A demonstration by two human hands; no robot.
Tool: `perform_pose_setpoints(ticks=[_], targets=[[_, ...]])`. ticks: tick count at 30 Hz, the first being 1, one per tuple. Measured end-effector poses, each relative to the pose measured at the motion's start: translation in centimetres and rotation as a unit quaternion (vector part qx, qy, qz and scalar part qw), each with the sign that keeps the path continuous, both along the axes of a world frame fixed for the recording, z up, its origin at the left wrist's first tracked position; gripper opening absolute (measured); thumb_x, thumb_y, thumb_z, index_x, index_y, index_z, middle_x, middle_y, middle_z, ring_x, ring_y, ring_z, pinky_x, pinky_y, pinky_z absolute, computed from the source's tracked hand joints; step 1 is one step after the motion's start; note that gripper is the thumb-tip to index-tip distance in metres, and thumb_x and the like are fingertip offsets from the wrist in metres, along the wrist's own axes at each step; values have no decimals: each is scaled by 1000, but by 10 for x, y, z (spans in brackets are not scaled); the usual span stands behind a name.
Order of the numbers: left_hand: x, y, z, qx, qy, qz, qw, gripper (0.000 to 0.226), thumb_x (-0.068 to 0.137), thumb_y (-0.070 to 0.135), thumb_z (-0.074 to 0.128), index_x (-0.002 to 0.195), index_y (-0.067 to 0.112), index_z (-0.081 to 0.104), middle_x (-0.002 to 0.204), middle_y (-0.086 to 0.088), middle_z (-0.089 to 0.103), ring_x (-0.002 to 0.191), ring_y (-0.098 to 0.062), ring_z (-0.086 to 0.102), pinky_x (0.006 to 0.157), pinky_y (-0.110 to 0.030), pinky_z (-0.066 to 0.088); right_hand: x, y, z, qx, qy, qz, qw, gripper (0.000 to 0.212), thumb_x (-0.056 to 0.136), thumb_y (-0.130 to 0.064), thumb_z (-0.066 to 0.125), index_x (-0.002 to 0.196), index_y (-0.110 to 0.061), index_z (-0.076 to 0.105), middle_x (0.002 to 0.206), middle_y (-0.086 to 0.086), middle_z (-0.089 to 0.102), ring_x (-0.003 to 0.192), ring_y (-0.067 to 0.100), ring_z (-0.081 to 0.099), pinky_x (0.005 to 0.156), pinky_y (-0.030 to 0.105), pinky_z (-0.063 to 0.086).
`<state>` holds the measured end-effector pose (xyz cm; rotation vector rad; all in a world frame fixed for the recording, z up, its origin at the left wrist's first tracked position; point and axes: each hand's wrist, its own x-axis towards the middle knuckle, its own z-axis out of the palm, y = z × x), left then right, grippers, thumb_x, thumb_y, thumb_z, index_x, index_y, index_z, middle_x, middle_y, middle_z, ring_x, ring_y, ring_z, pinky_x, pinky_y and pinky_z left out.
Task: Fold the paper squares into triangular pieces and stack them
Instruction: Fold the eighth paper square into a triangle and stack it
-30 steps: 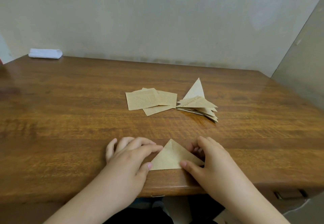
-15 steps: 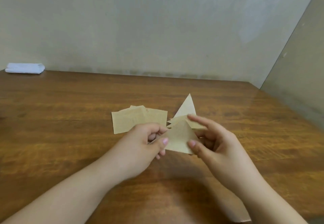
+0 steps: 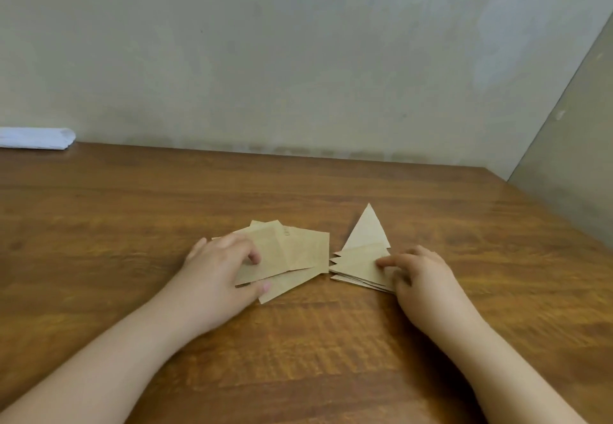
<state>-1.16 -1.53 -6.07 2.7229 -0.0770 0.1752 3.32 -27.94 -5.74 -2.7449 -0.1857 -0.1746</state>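
Observation:
A loose pile of tan paper squares (image 3: 298,251) lies mid-table. My left hand (image 3: 219,271) is on its left side, fingers on the top square and thumb at its near edge, pinching it. To the right lies a stack of folded tan triangles (image 3: 358,264), with one single triangle (image 3: 368,231) pointing away behind it. My right hand (image 3: 421,274) covers the stack's right corner. Its index finger lies on the top triangle and its thumb is at the near edge, holding that piece on the stack.
The wooden table (image 3: 298,340) runs to a plain wall at the back and a panel on the right. A folded white cloth (image 3: 36,138) lies at the far left corner.
The folded triangle was lifted from the near table edge and carried onto the triangle stack by my right hand. My left hand let go of it and moved onto the pile of squares.

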Motion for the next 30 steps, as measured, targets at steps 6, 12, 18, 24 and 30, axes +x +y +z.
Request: perform_pose_setpoints(ticks=[6, 12, 18, 24, 30], targets=[[7, 6, -4, 33, -29, 0, 999, 45, 85, 55, 54, 125, 36, 44, 132, 21, 45, 127, -2, 38, 117, -32, 11, -2, 19, 18, -150, 15, -35, 988, 31, 97, -28, 43, 115, -45, 61, 144, -16, 30, 134, 19, 16, 105, 38, 14], [5, 10, -5, 58, -66, -31, 996, 36, 89, 52, 49, 122, 37, 51, 125, 22, 51, 120, 0, 44, 116, -30, 12, -7, 70, 36, -44, -59, 198, 977, 40, 94, -37, 51, 134, -33, 49, 136, -17, 44, 130, 5, 35, 108, 22, 25], [-1, 13, -3, 62, -52, -66, 994, 48, 82, 61, 53, 126, 41, 47, 127, 25, 47, 123, 0, 39, 110, -22, 17, -4, 90, 5, -33, -14, 287, 957, 50, 90, -46, 55, 137, -34, 44, 138, -19, 47, 126, 1, 41, 101, 14, 31], [-4, 12, -1, 96, -36, -76, 992, 62, 74, 73, 37, 126, 41, 48, 124, 27, 44, 124, 6, 36, 115, -33, -11, -3, 87, 3, -68, -66, 330, 939, 43, 88, -53, 52, 126, -34, 55, 120, -14, 62, 107, 8, 58, 87, 27, 48], [-6, 12, 4, 94, -13, -87, 992, 52, 79, 67, 49, 125, 42, 48, 124, 29, 44, 124, 8, 32, 116, -29, -8, -5, 80, 3, -105, -110, 361, 920, 43, 86, -56, 44, 119, -32, 61, 100, -10, 70, 84, 15, 66, 68, 26, 50]])
